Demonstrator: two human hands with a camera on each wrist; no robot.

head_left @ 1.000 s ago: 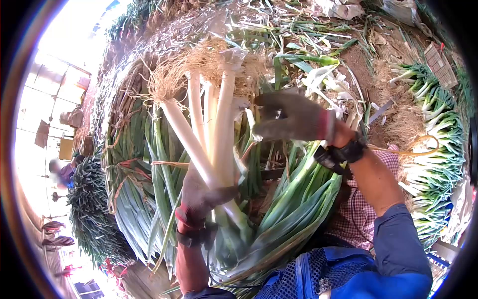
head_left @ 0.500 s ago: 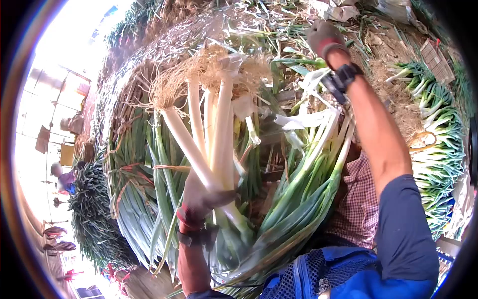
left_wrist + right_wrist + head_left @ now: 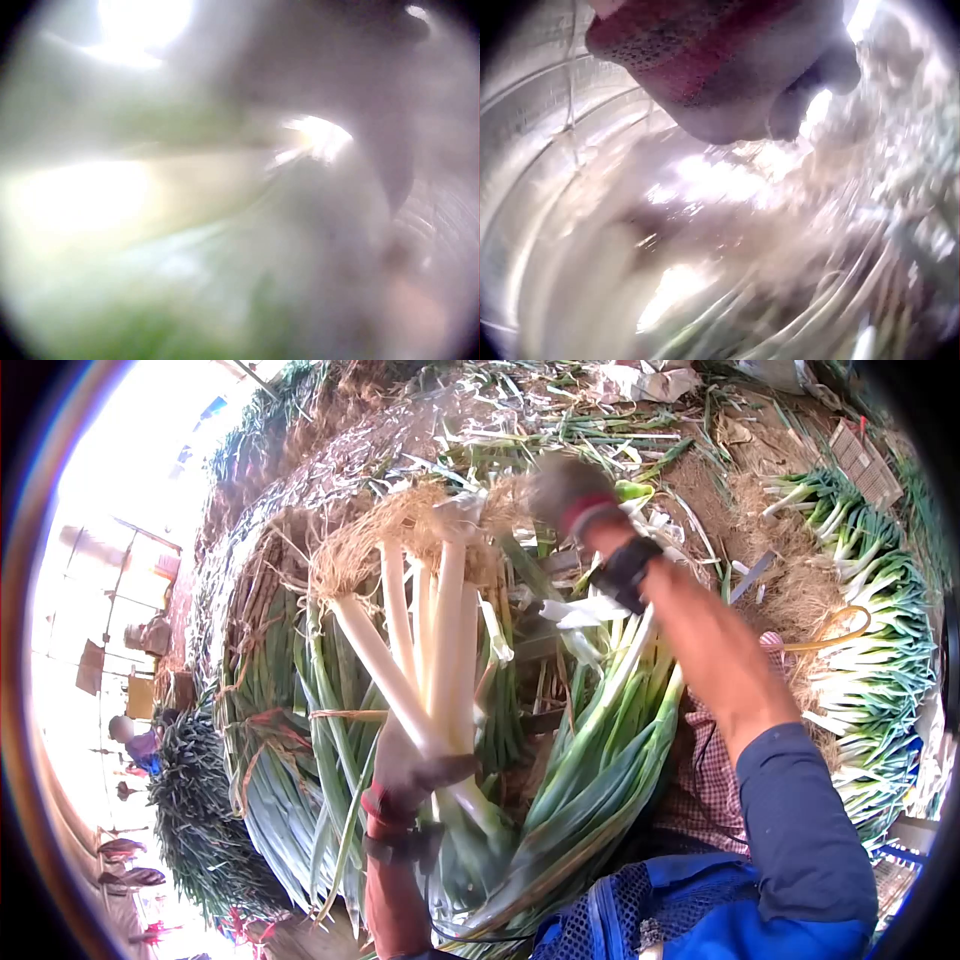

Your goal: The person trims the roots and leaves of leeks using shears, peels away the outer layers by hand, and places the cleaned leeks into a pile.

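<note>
My gloved left hand (image 3: 408, 765) grips a bunch of thick leeks (image 3: 448, 650) around the stalks, their white shafts and shaggy roots (image 3: 370, 540) pointing away from me. A pale leek shaft (image 3: 195, 184) runs blurred into that hand's grasp in the left wrist view. To the right of the roots is my gloved right hand (image 3: 568, 495), blurred in the head view. In the right wrist view its fingers (image 3: 836, 67) bend loosely, with a bright gap beside the thumb and nothing seen between them. Green leek leaves (image 3: 480, 870) spread below my left hand.
A tied heap of leeks (image 3: 280, 780) lies left, with more leeks (image 3: 610, 730) right of the held bunch. A long row of leeks (image 3: 880, 660) lines the far right. Trimmings (image 3: 600, 435) litter the ground ahead. A person (image 3: 135, 740) is at far left.
My right hand swung from beside the leek shafts out to the upper right, then came back left toward the roots. The left hand keeps its hold on the leeks.
</note>
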